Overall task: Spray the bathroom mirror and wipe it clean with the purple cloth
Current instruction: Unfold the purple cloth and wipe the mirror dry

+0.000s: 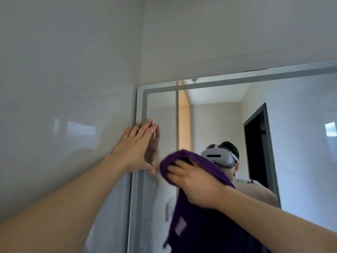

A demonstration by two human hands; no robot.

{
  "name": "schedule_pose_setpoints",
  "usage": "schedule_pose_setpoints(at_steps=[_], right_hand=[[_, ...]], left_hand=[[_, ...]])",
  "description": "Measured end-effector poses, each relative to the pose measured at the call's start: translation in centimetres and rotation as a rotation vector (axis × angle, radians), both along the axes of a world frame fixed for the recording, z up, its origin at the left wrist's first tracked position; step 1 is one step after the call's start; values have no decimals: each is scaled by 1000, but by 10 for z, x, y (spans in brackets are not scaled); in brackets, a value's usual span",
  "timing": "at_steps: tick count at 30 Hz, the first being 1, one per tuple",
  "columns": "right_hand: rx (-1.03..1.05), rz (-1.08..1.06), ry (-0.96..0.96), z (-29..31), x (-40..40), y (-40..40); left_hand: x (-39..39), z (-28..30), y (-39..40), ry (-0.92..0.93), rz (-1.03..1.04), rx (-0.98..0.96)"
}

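The framed bathroom mirror [300, 143] fills the right half of the view, its grey frame running up the left side and along the top. My left hand [135, 148] lies flat with straight fingers on the mirror's left frame edge and the wall beside it. My right hand [195, 183] presses the purple cloth [197, 221] against the glass, a little right of my left hand. The cloth hangs down below my hand. Wet streaks show on the glass near the left frame. No spray bottle is in view.
A glossy white tiled wall [63, 106] stands left of the mirror and above it. The mirror reflects a person wearing a headset, a dark doorway [257, 152] and a vertical pole [177, 121].
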State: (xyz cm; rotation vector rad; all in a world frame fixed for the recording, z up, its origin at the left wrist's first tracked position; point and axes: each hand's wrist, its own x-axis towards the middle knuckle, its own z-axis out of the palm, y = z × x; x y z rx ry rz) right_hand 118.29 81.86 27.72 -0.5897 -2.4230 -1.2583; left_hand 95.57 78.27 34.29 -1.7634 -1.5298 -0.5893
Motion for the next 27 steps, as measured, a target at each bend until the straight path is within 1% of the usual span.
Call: schedule_pose_setpoints(at_steps=[3,5,7,9,13,16,19,22,24,27], right_hand=[[12,-38,-203,-23,39,-2],[76,-35,-232,-10,63,-8],[154,-52,-145,19,82,-12],[210,-106,13,60,96,-12],[212,-193,263,136,101,-8],[192,-214,388,166,76,-5],[185,-157,486,181,45,2],[195,-141,537,184,18,6],[200,-147,524,179,4,9],[175,-168,457,160,-11,9]], left_hand=[[0,-1,1,-4,5,5],[0,-2,4,1,15,13],[-1,-2,6,9,26,13],[-2,-2,8,8,24,20],[-4,-2,11,10,5,40],[-4,-2,11,18,0,55],[-5,-2,12,26,3,68],[-4,-2,11,29,4,75],[-3,-2,11,31,0,73],[-3,-2,11,31,-1,67]])
